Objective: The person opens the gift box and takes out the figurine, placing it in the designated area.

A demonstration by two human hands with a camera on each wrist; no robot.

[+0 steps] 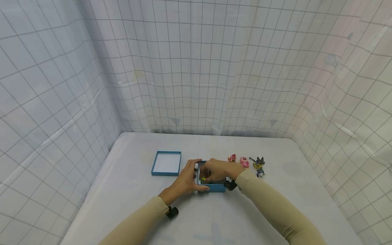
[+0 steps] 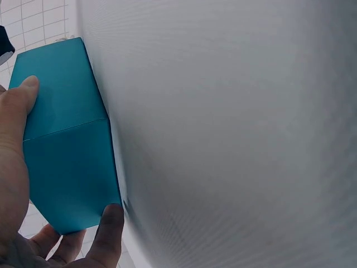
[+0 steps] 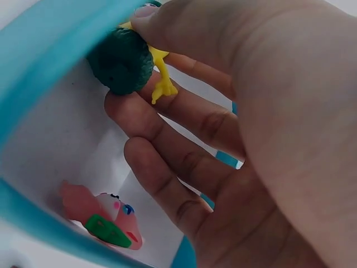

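My left hand (image 1: 186,180) holds a blue open-topped box (image 1: 218,188) at its left side. In the left wrist view the thumb lies on one blue wall (image 2: 67,95) and the fingers reach around the neighbouring one. Inside the box, my right hand (image 1: 219,169) pinches a small figurine (image 3: 121,61) between thumb and fingers. That figurine has a dark green, rough-textured round part and a yellow limb; the box rim hides part of it. A pink figurine (image 3: 106,215) with a green piece lies in the box, apart from the fingers.
A shallow blue-rimmed white tray or lid (image 1: 154,175) lies left of the box. To the right stand a red-and-pink figurine (image 1: 232,158), a pink figurine (image 1: 244,162), a yellow-and-dark figurine (image 1: 259,163) and a small dark figurine (image 1: 260,173). Grid-patterned white curtains (image 1: 190,85) surround the white table.
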